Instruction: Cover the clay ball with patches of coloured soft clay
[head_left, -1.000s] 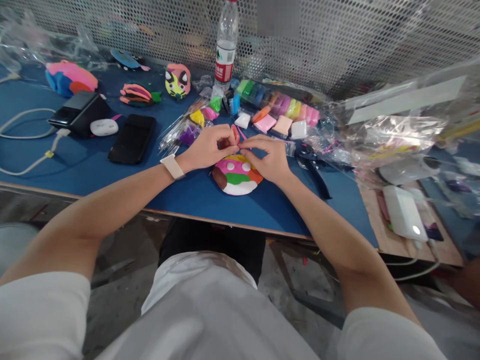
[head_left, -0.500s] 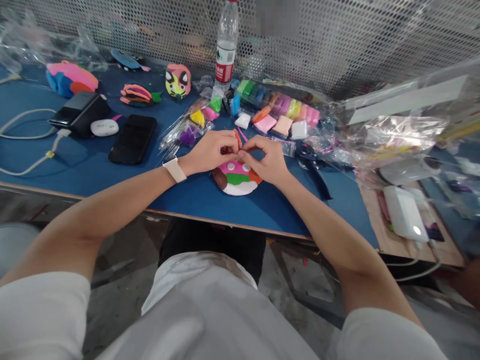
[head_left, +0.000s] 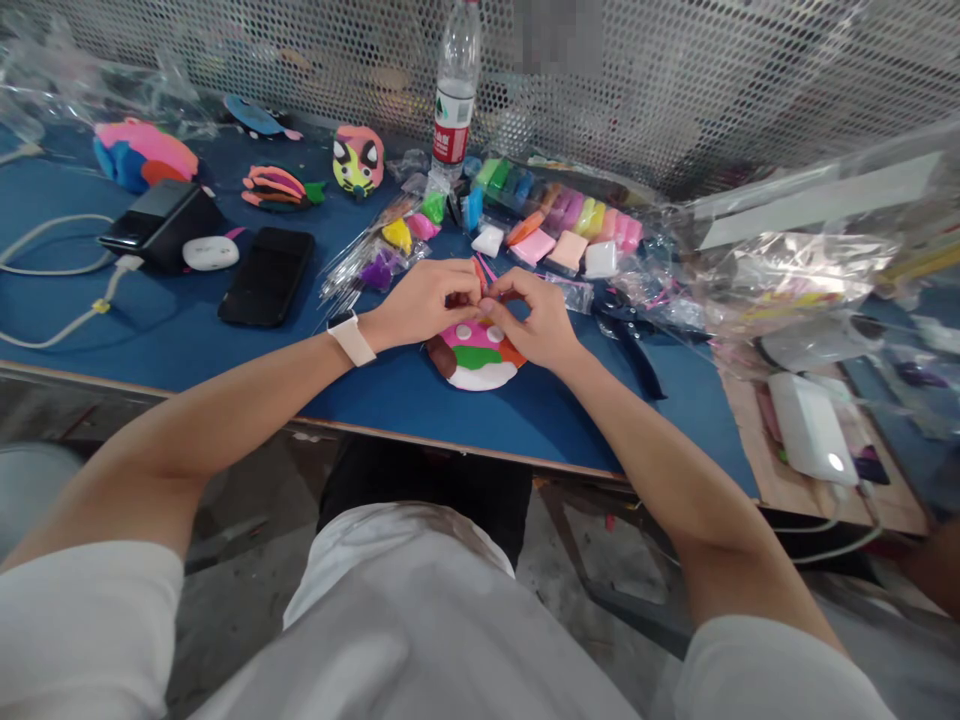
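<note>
A round, flattened modelling-clay piece [head_left: 480, 358] in pink, green, white, brown and orange lies on the blue table, with two white dots on its pink part. Above its far edge, the fingertips of my left hand [head_left: 435, 300] and my right hand [head_left: 536, 318] meet in a pinch. Both hands have thumb and forefinger pressed together; whatever is between them is too small or hidden to name. A bit of orange-red clay [head_left: 478, 270] shows just behind the fingertips. On my left wrist is a pale band [head_left: 352, 340].
Wrapped clay blocks [head_left: 566, 250] and a water bottle [head_left: 454, 110] stand behind my hands. A black phone [head_left: 267, 277], a white mouse [head_left: 211, 253] and painted-looking clay figures [head_left: 358, 162] are to the left. Dark-handled pliers [head_left: 637, 355] and a white power adapter [head_left: 810, 428] lie right.
My fingertips have shifted very slightly above the clay piece and remain pinched. The clay piece stays in place; the whole view has moved only a little.
</note>
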